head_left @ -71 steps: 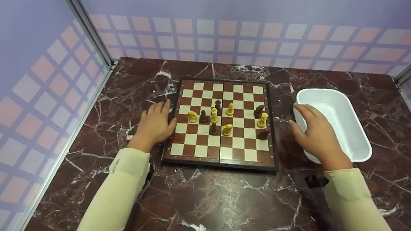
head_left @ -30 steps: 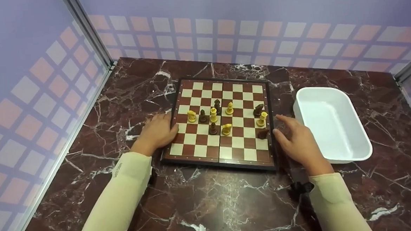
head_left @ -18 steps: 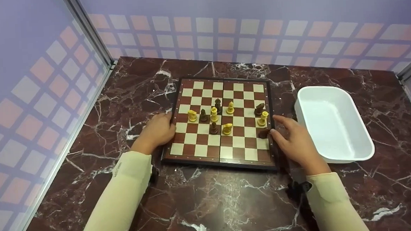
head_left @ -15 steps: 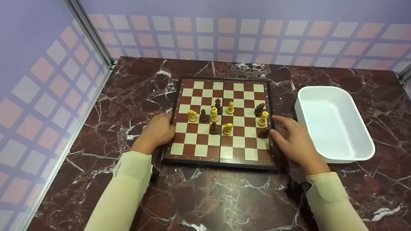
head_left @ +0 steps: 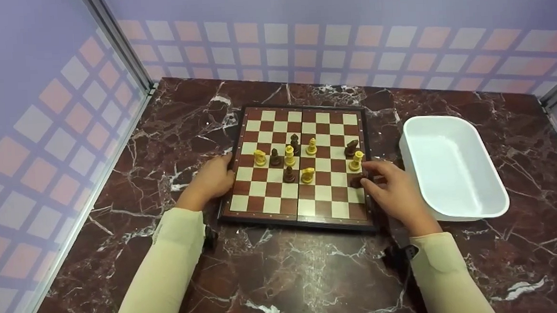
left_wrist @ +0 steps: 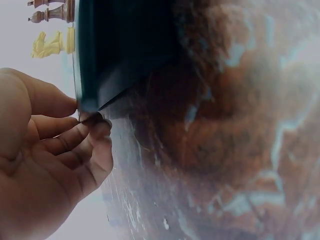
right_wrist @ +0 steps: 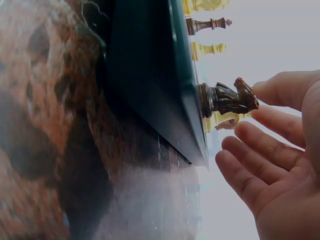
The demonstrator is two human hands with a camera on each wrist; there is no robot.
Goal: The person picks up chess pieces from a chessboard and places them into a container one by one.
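Note:
A folding chessboard (head_left: 319,206) lies on the table with several yellow and dark brown chessmen standing on it. My left hand (head_left: 211,177) grips the board's left edge; in the left wrist view the thumb is above the edge (left_wrist: 87,60) and curled fingertips (left_wrist: 102,127) are below it. At the right edge, my right hand (head_left: 395,191) reaches to a dark knight (right_wrist: 230,98), thumb and forefinger apart beside its head. Whether the thumb touches it I cannot tell. The knight stands on the board. Just behind it are a yellow piece (head_left: 356,161) and another dark knight (head_left: 351,148).
A white tub (head_left: 455,166) stands to the right, close to my right forearm. More chessmen, such as a yellow knight (head_left: 307,175), stand around the board's middle. Lilac panels (head_left: 277,47) border the marbled table (head_left: 289,280) at the back and sides.
My right hand has come left from over the white tub to the dark knight at the board's edge. My left fingers, spread beside the board before, have curled at its left edge.

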